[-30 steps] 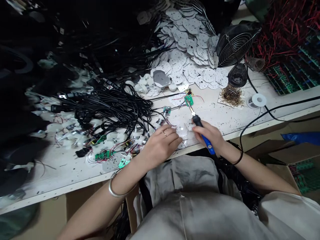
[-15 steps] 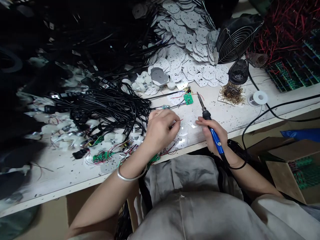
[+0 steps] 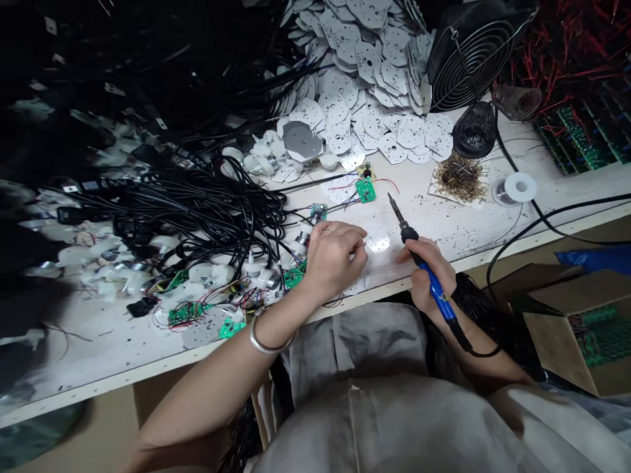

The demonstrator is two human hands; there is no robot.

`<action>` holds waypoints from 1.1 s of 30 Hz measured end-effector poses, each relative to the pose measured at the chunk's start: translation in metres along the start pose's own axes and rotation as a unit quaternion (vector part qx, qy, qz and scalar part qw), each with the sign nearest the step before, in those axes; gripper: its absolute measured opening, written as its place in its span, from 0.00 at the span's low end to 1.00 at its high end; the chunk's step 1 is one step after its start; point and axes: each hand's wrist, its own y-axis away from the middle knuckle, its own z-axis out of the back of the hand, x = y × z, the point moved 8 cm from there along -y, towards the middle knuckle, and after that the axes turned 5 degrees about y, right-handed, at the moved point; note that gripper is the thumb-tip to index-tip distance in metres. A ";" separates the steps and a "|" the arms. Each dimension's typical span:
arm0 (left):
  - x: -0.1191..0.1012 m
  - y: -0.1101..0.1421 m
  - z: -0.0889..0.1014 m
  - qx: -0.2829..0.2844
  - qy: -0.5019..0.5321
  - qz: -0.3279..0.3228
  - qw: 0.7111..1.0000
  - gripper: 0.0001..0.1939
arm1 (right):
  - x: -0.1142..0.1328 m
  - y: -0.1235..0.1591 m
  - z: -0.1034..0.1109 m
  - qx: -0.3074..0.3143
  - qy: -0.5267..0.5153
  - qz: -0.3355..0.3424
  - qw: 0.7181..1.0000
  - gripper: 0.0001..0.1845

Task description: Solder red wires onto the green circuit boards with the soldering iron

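Observation:
My right hand [image 3: 428, 272] is shut around a blue-handled soldering iron [image 3: 434, 289], its bare tip pointing up and left, a little apart from a green circuit board [image 3: 365, 190] with thin red wires. My left hand [image 3: 332, 259] rests on the bench with curled fingers, and whatever lies at the fingertips is hidden. Under that hand lie white perforated metal plates [image 3: 357, 286]. A small teal circuit board [image 3: 319, 211] sits just beyond it, next to a tangle of black cables [image 3: 197, 210].
A heap of white metal plates [image 3: 355, 85] rises behind the work. To the right stand a wire-guarded fan [image 3: 473, 59], a solder spool [image 3: 517, 188] and a pad of dark solder debris [image 3: 461, 177]. A cardboard box of green boards [image 3: 562, 341] sits below the bench's front edge [image 3: 374, 295].
The soldering iron tip has lifted off the green board and moved right, leaving a gap. My left hand has shifted up the bench, and the view has tilted slightly.

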 end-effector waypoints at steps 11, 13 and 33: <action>0.006 -0.009 -0.003 0.062 0.005 0.019 0.998 0.07 | -0.047 0.022 0.010 -0.082 -0.193 -0.249 0.946 0.16; 0.006 -0.009 -0.003 0.065 0.007 0.018 0.998 0.07 | -0.047 0.021 0.007 -0.066 -0.201 -0.251 0.944 0.15; 0.006 -0.009 -0.001 0.071 0.005 0.014 0.997 0.08 | -0.052 0.020 0.005 -0.037 -0.193 -0.282 0.939 0.14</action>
